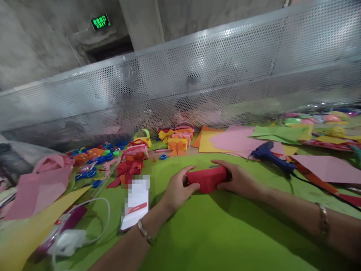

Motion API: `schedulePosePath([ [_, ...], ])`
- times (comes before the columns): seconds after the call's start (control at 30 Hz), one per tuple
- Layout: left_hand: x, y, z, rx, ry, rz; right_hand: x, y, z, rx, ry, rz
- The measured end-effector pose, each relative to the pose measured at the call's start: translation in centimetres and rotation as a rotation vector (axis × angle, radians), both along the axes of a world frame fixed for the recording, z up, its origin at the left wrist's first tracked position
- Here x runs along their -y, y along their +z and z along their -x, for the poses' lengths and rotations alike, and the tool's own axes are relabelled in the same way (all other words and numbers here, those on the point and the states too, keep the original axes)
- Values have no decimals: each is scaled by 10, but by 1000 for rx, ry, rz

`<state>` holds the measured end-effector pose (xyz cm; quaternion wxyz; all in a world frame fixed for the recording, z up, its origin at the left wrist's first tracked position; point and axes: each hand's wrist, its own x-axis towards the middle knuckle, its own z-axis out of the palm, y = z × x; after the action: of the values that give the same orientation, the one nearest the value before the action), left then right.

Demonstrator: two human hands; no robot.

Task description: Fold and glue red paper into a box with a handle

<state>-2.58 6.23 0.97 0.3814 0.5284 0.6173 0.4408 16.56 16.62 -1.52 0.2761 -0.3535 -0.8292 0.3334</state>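
Mesh of perforated silvery metal stands beyond a broad, bright-green tabletop. On the far part of that surface lie overlapping flat pink sheets, with a dark-blue glue gun just beside them, its black cord trailing off to the right. A white-screened phone rests near the left forearm. Both hands come in over the middle of the green surface: the left hand pinches one end of a folded, solid-red piece of thin sheet material, its thumb on the near face, while the right hand grips the other end between thumb and fingers. The red piece lies crosswise between them, its lower edge bowed; whether it touches the surface cannot be told. The step in hand seems to be folding or shaping it. A further move would call for light, even pressure at both ends, so that the bend neither creases nor springs open. Smallest, a blue ring lies beyond the hands.
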Motion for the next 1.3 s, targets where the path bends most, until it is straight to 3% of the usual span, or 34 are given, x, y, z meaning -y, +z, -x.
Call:
schedulePosePath([
  [0.17, -3, -3, 3, -70, 33, -57, 2, 0, 1, 27, -14, -3],
  [0.37, 2, 5, 5, -358, 52, -128, 4, 1, 2, 47, 12, -56],
  [0.6, 0, 2, 10, -557, 6, -133, 1, -3, -2, 11, 56, -170],
  [0.77, 1, 3, 10, -587, -11, -120, 0, -5, -5, -47, 192, -289],
  [0.93, 2, 0, 8, -548, -20, -119, -3, -7, -6, -73, 205, -348],
  [1.17, 7, -2, 4, -464, 4, -164, -7, -6, -13, -66, 127, -268],
  [1.3, 7, 5, 0, -523, -87, -284, -4, -1, -12, -43, 75, -192],
])
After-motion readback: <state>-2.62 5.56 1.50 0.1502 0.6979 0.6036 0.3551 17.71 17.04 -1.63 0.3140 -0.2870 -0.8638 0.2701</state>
